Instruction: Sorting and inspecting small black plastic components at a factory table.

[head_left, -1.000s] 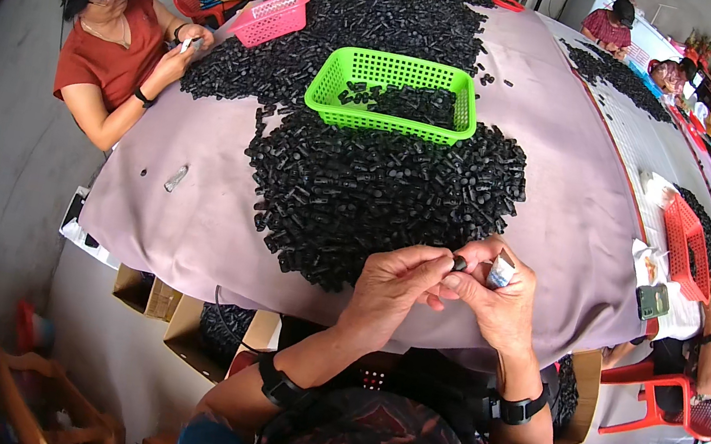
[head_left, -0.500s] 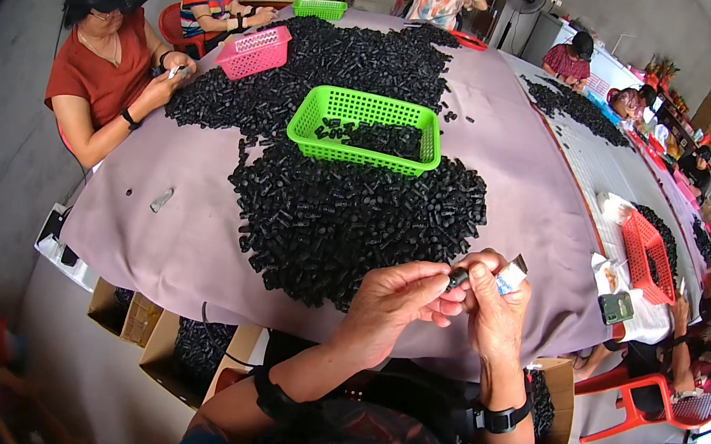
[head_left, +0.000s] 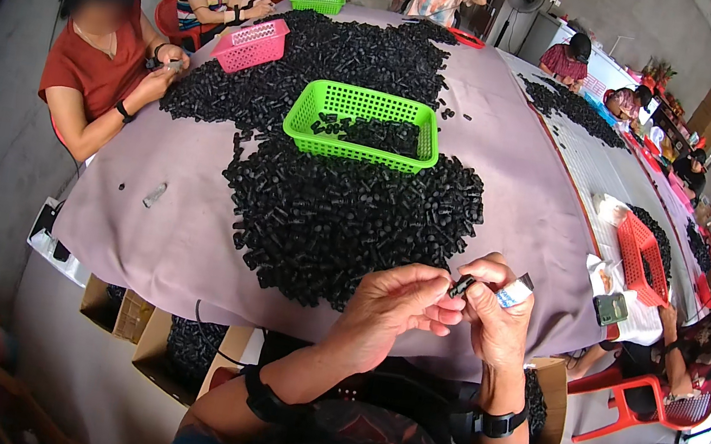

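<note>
Above the near edge of the cloth-covered table, my two hands meet. Between the thumb and fingers of my left hand (head_left: 398,306) is a small black cylindrical part (head_left: 461,285), pinched closed. My right hand (head_left: 494,321) is closed on a flat tool with a white wrapping (head_left: 515,292) with blue marks; its dark end sticks out past the fingers. The right thumb lies against the black part. Just beyond my hands spreads a heap of similar black parts (head_left: 346,221). Behind it, a green basket (head_left: 357,155) holds some of them.
A pink basket (head_left: 248,49) and another green basket (head_left: 317,3) stand farther off. On the lilac cloth (head_left: 520,193) at left lies a small clear piece (head_left: 155,194). Cardboard boxes (head_left: 151,348) sit below the table's edge. A red basket (head_left: 641,260) and phone (head_left: 611,308) lie right. Several people work around.
My right hand has tilted a little and its index finger has lifted, so more of the black part shows. The view has shifted slightly. Both hands keep their holds.
</note>
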Motion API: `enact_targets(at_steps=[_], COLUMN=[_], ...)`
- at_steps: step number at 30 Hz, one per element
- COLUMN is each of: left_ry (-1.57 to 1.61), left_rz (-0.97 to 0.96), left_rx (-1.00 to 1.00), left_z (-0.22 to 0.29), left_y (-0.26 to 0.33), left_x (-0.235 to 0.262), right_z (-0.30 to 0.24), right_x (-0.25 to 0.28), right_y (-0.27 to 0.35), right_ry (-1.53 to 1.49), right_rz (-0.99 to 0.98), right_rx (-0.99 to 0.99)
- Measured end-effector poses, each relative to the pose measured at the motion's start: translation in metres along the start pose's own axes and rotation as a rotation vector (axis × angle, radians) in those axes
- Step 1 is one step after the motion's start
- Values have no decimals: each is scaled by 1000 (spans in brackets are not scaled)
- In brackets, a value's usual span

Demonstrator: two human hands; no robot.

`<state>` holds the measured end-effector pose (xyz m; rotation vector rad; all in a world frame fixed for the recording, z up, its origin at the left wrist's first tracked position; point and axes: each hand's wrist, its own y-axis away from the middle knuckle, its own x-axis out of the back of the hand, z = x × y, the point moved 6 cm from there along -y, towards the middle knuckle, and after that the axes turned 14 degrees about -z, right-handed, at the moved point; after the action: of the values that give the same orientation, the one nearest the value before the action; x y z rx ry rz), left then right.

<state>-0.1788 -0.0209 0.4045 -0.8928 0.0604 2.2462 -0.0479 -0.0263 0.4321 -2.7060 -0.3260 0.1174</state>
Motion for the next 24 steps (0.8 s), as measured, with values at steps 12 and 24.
enact_targets(at_steps=[12,24], left_ry=[44,-7], left_rz=[4,15], left_rx=[-48,-44], left_z=[-1,-2], left_y=[1,3], left_x=[2,0], right_z=[-10,-3], right_x=[-9,-5], right_y=[2,2], right_ry=[178,48], right_rz=[-58,-44], right_rx=[71,27])
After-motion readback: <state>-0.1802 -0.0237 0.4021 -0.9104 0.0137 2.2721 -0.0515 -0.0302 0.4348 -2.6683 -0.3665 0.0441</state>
